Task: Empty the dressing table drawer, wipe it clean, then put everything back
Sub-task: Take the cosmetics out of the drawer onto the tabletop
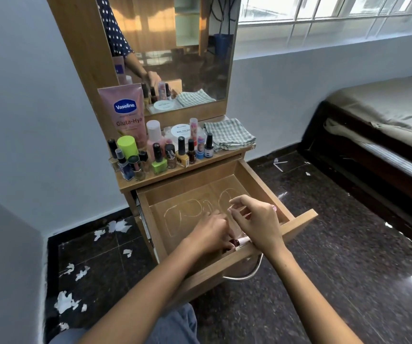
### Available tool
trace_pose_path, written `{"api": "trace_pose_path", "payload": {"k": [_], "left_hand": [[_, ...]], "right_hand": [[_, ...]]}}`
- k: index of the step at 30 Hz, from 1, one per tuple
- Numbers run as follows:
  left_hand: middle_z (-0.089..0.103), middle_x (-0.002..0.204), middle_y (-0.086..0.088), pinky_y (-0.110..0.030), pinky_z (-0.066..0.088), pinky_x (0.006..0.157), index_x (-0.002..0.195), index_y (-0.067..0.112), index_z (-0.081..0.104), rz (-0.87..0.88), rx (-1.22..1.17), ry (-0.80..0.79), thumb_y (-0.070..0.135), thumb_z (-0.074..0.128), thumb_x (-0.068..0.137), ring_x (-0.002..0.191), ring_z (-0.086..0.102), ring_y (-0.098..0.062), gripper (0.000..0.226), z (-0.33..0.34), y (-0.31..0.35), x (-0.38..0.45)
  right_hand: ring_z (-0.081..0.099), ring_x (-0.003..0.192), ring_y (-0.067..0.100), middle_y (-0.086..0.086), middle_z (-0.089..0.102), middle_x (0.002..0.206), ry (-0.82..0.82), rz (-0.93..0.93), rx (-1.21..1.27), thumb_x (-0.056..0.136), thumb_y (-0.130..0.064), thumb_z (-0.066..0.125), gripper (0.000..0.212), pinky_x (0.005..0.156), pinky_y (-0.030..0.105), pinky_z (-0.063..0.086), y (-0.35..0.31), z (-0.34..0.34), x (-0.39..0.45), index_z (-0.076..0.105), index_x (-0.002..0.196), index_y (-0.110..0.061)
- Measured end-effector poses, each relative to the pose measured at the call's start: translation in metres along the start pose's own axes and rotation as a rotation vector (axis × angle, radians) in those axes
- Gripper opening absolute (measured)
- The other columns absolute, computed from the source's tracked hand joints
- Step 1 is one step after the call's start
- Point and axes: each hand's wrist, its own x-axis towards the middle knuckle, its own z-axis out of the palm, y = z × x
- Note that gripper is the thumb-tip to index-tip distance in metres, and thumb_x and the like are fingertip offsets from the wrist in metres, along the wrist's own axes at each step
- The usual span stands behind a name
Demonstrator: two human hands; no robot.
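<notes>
Head view: drawer [299,220] pulled out, nearly bare.
Left hand [211,235]: grasping small bottles [236,242] at front edge.
Right hand [257,219]: pinching something small — cannot tell what.
Risk: bottles slipping, crowded surface [175,173] toppling.

Matt pale wood drawer [299,223] with curved shiny metal handle [246,275], checked woven cloth [228,134], glossy dark speckled stone floor [336,244], glossy plastic Vaseline tube [125,110]
</notes>
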Motion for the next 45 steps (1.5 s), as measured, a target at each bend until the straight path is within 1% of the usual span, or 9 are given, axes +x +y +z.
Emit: {"api": "trace_pose_path", "payload": {"k": [5,14,18,24,29,33,37,42,45], "left_hand": [[0.063,0.105,-0.005,-0.031,0.028,0.088,0.092,0.013,0.071,0.138,0.239,0.018,0.031,0.061,0.084,0.11,0.047,-0.02,0.022,0.0,0.007,0.001],[0.064,0.109,-0.003,-0.03,0.027,0.085,0.105,0.014,0.059,0.076,0.344,0.194,0.033,0.047,0.096,0.104,0.048,-0.02,0.024,-0.014,-0.008,-0.016],[0.062,0.101,0.004,-0.024,0.036,0.079,0.107,0.018,0.062,-0.109,0.016,0.466,0.025,0.056,0.094,0.091,0.048,-0.011,0.016,-0.029,-0.024,-0.053],[0.058,0.114,0.016,-0.011,0.046,0.079,0.121,0.025,0.058,-0.413,-0.811,0.765,0.018,0.052,0.096,0.104,0.052,0.009,0.026,-0.041,-0.032,-0.111],[0.066,0.111,0.005,-0.012,0.048,0.085,0.113,0.021,0.064,-0.518,-1.131,1.012,0.014,0.054,0.096,0.1,0.061,0.001,0.021,-0.054,-0.047,-0.134],[0.07,0.103,0.002,-0.016,0.05,0.082,0.107,0.017,0.066,-0.468,-1.116,1.147,0.011,0.058,0.093,0.096,0.065,-0.004,0.017,-0.067,-0.066,-0.137],[0.069,0.101,0.0,-0.015,0.048,0.078,0.109,0.012,0.066,-0.496,-0.824,1.216,0.016,0.064,0.09,0.093,0.062,-0.001,0.02,-0.074,-0.089,-0.126],[0.068,0.101,0.009,-0.045,0.05,0.089,0.108,0.018,0.065,-0.53,-0.565,1.29,0.021,0.066,0.088,0.097,0.062,-0.009,0.021,-0.073,-0.11,-0.11],[0.069,0.102,0.006,-0.048,0.049,0.088,0.11,0.017,0.065,-0.56,-0.492,1.305,0.021,0.066,0.088,0.098,0.062,-0.015,0.022,-0.072,-0.115,-0.103]], "right_hand": [[0.066,0.073,0.001,-0.01,0.071,0.083,0.001,-0.011,-0.001,0.082,-0.016,0.072,0.013,0.068,0.028,0.057,-0.002,0.0,0.0,0.069,0.094,-0.019],[0.066,0.067,0.002,-0.011,0.071,0.081,0.058,0.003,0.008,0.082,-0.016,0.072,0.016,0.065,0.025,0.056,-0.005,-0.003,0.001,0.067,0.097,-0.02],[0.066,0.067,0.004,-0.009,0.071,0.082,0.059,0.001,-0.05,0.083,-0.016,0.071,0.016,0.065,0.026,0.057,-0.009,-0.004,0.002,0.068,0.099,-0.019],[0.066,0.074,0.002,-0.006,0.071,0.096,-0.06,-0.079,-0.031,0.085,-0.018,0.07,0.027,0.07,0.022,0.058,-0.055,0.023,-0.005,0.065,0.112,-0.016],[0.066,0.076,0.002,-0.008,0.066,0.107,-0.202,-0.197,-0.038,0.085,-0.024,0.067,0.035,0.067,0.013,0.045,-0.085,0.057,-0.02,0.057,0.119,-0.026],[0.064,0.079,0.002,-0.012,0.067,0.104,-0.204,-0.116,-0.027,0.084,-0.026,0.069,0.032,0.07,0.02,0.051,-0.077,0.055,-0.023,0.06,0.115,-0.027],[0.063,0.075,0.0,-0.017,0.067,0.093,-0.172,-0.067,-0.027,0.084,-0.025,0.07,0.025,0.067,0.028,0.056,-0.076,0.055,-0.024,0.063,0.107,-0.028],[0.063,0.071,0.0,-0.017,0.068,0.085,-0.178,-0.048,-0.021,0.084,-0.024,0.07,0.017,0.065,0.028,0.057,-0.079,0.056,-0.024,0.067,0.101,-0.026],[0.063,0.069,0.0,-0.018,0.067,0.08,-0.166,-0.031,-0.016,0.084,-0.025,0.07,0.013,0.064,0.028,0.056,-0.079,0.056,-0.025,0.067,0.097,-0.025]]}}
